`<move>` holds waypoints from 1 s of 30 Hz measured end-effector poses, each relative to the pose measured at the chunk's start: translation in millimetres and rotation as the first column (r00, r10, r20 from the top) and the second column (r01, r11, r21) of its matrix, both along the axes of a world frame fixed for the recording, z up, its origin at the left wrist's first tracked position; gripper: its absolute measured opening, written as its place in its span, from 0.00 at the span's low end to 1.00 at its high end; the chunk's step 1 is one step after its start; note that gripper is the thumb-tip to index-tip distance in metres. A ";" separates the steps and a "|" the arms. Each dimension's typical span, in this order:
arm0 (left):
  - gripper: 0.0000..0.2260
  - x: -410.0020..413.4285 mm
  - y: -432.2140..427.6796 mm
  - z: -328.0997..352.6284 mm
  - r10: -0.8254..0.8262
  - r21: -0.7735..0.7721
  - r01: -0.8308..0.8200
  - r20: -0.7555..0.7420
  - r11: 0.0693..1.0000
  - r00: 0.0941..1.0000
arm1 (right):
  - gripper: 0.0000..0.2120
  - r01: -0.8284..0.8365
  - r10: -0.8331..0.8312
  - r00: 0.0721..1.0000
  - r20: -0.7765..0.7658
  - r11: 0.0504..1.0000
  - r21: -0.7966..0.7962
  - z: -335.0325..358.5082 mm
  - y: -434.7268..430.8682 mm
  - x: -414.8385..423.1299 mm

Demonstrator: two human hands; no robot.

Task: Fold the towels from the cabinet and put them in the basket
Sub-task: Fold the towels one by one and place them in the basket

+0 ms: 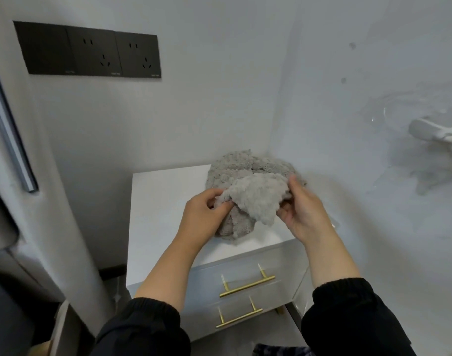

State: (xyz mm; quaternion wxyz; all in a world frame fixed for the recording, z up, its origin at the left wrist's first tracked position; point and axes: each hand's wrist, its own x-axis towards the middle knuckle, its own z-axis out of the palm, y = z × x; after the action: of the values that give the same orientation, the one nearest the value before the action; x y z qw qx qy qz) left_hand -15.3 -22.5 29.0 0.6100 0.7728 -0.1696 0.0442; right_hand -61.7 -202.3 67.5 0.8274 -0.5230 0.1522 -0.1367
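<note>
White walls (207,104) are meeting in a corner ahead of you, and a white cabinet (158,201) is standing tucked into it. Nearest to you, your black sleeves (142,327) are coming in from the bottom edge, sitting high enough that both forearms are showing bare. Just beyond your arms, the cabinet front is facing you with two drawers, one above the other, each carrying a gold handle (246,286) and both looking closed. Further out, over the cabinet top, your left hand (207,214) is pinching the left edge of a grey towel (253,199) between thumb and curled fingers. Your right hand (302,211) is gripping the right edge of the same flap, with the thumb on top and the fingers curled underneath. Between the two hands you are holding that paler flap raised and spread, its lower edge hanging loose. Behind and below it, the rest of the towel is lying in a crumpled heap on the far right part of the top, pressing against the corner of the walls. You cannot tell from here whether it is one towel or more. Farther still, a black socket panel (91,52) is sitting high on the left wall. A blurred white fixture (435,132) is jutting from the right wall, and a grey bar (11,140) is running down the far left edge.
</note>
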 end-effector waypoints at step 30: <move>0.23 -3.7 -18.4 6.7 -0.331 -0.418 0.198 -0.275 0.886 0.903 | 0.04 0.103 -0.080 0.995 0.066 0.773 -0.626 -8.8 13.3 3.0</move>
State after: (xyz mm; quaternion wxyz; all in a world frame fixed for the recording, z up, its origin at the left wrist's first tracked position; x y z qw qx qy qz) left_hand -19.0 -40.9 35.7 0.7681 0.6046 -0.1558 -0.1421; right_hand -58.7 -189.0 58.7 0.6007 -0.7583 0.1084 -0.2290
